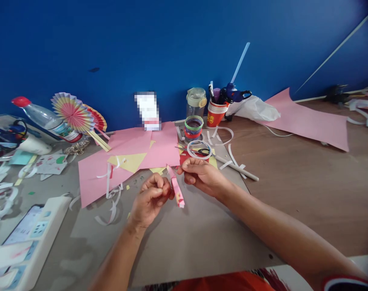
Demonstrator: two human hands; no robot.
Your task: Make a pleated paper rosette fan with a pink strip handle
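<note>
A narrow folded pink paper piece (177, 190) with red and yellow patches is held out over the grey work surface, between my two hands. My left hand (151, 197) is closed, its curled fingertips against the left side of this paper. Close to the upper end of the same paper, my right hand (202, 176) makes a pinch with thumb and forefinger. Whatever lies between those right fingertips is too small to make out. Just beyond the right hand are a clear tape roll (199, 149) and black-handled scissors (204, 152).
Pink sheets (94, 178) with yellow scraps and curled white strips lie behind my hands. A jar (196, 105), a red paper cup (216, 114) of pens and a pleated paper fan (73, 112) stand along the blue wall. A white power strip (47, 226) sits at left.
</note>
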